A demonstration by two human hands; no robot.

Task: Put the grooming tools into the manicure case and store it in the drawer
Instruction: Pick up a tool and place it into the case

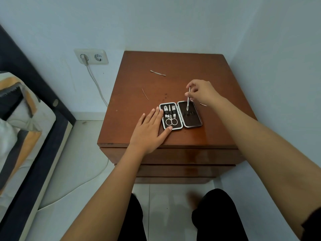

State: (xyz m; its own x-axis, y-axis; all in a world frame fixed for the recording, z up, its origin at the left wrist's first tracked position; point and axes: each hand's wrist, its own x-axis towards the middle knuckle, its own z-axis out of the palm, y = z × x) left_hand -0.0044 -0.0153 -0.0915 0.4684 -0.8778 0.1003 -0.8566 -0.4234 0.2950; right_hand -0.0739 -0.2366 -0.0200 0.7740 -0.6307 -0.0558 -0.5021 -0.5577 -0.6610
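The manicure case (191,119) lies open flat on the wooden nightstand (173,80). Its left half holds scissors (171,121) and other small tools under straps; the right half shows bare dark lining. My left hand (150,131) rests flat on the nightstand, its fingers and thumb touching the case's left edge. My right hand (201,93) pinches a thin metal tool (188,100), whose lower tip hangs over the case's right half. On the top lie a long metal tool (157,73), a thin pin-like tool (145,94) and a small piece (203,104) partly hidden by my right wrist.
Closed drawer fronts (173,155) run below the nightstand top. A bed (26,136) with patterned bedding stands at the left. A wall socket (91,56) with a plugged cable sits on the wall behind. My dark-clothed knees (217,214) are above the tiled floor.
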